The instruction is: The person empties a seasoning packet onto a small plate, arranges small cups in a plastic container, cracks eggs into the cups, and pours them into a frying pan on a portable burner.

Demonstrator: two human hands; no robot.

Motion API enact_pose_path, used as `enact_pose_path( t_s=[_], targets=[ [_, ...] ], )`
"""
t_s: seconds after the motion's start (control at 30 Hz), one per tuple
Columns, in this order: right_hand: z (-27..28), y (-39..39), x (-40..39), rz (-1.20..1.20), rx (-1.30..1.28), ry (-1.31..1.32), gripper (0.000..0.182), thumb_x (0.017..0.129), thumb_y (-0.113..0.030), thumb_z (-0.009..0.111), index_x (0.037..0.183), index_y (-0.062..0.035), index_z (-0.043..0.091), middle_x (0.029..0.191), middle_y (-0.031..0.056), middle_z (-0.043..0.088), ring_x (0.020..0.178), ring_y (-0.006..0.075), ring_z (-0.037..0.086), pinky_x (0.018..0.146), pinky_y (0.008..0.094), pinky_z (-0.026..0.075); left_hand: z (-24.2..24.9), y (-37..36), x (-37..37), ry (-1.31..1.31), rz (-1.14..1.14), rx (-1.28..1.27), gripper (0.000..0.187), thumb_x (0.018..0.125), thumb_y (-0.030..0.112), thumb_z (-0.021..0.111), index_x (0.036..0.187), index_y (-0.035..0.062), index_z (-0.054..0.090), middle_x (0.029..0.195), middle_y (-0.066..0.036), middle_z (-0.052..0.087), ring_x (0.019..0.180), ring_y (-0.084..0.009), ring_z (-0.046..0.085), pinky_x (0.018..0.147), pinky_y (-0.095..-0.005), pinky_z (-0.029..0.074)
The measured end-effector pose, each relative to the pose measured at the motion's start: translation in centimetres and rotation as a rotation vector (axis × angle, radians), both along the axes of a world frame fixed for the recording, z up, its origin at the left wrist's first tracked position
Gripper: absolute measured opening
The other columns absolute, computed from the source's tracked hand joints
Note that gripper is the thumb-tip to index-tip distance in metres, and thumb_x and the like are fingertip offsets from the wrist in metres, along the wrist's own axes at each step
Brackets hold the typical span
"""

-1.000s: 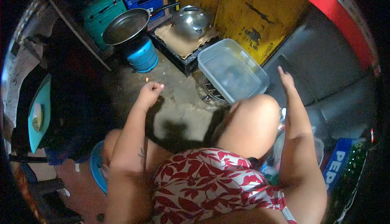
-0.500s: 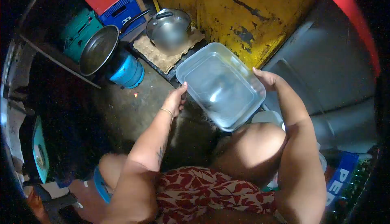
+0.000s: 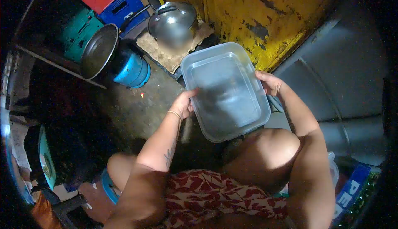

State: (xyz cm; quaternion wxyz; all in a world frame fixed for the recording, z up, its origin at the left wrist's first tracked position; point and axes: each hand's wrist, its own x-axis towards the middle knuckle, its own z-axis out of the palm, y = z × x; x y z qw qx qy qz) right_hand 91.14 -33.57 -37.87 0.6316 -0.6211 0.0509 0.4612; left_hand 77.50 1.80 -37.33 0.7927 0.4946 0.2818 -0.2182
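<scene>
One tub, gripped along both of its long sides.
The left hand clasps the left rim, thumb over the edge and fingers outside; the right hand clasps the right rim slightly farther away, its fingers partly hidden. Spreading the grip this way probably shares the load of a wide tub and lets both hands steady its tilt. The tub lies between the hands, its near end just beyond the right knee; whether they touch, I cannot tell. Past its far end, the pot sits on a cardboard tray, perhaps as padding. At far left, the pan stands over a blue canister, handle pointing away, likely out of the arms' way.
</scene>
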Motion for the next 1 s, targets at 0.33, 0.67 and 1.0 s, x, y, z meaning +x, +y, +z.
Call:
enact_pose_path(
  t_s=[0.33,0.67,1.0],
  targets=[
    [-0.7,1.6,-0.2,-0.082,0.050,0.126,0.067,0.086,-0.051,0.065,0.131,-0.0025,0.053,0.130,0.0192,0.058,0.117,0.0312,0.057,0.101,0.0481,0.042,-3.7,-0.3,0.3,0.035,0.088,-0.144,0.033,0.092,0.027,0.056,0.113,0.0016,0.057,0.109,-0.015,0.064,0.103,-0.0308,0.060,0.096,-0.0450,0.044],
    [4.3,5.4,-4.2,-0.017,0.049,0.143,0.055,0.090,-0.043,0.062,0.128,-0.0038,0.056,0.124,0.0167,0.062,0.109,0.0292,0.062,0.098,0.0463,0.046,-0.7,2.5,-5.8,-0.024,0.054,-0.249,0.057,0.089,0.032,0.061,0.131,-0.0036,0.046,0.120,-0.018,0.059,0.106,-0.0311,0.059,0.097,-0.0453,0.045],
    [8.9,16.1,-8.4,0.281,-0.014,0.124,0.048,0.093,-0.042,0.059,0.127,-0.0079,0.057,0.122,0.0128,0.063,0.106,0.0263,0.062,0.093,0.0464,0.050,7.0,9.1,-17.4,-0.157,0.190,-0.171,0.064,0.084,0.037,0.066,0.132,-0.0009,0.047,0.123,-0.017,0.057,0.111,-0.0310,0.056,0.097,-0.0427,0.044]
  ],
)
